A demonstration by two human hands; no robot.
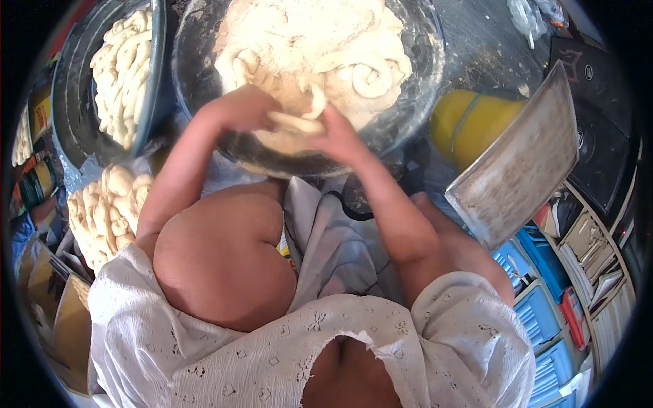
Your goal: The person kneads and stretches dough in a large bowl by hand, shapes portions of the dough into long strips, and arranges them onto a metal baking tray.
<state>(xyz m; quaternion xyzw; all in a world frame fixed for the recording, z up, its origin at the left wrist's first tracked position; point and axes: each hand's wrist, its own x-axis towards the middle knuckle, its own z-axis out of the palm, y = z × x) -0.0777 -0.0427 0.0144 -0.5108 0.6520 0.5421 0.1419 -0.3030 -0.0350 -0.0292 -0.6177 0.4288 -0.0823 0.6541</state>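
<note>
A pale dough rope stretches between my two hands above the near side of a wide dark basin. My left hand is closed round its left end. Over at the other end, my right hand grips the rope, and a twisted piece of dough rises beside its fingers. A large soft dough mass fills much of the basin, with loose flour in front of it. On the basin's right side the dough lies in a coil; a smaller curl sits near my left hand.
A dark oval tub at left holds a heap of dough strips. More shaped dough pieces lie beside my left arm. At right are a yellow container, a tilted worn metal tray and shelves with blue trays.
</note>
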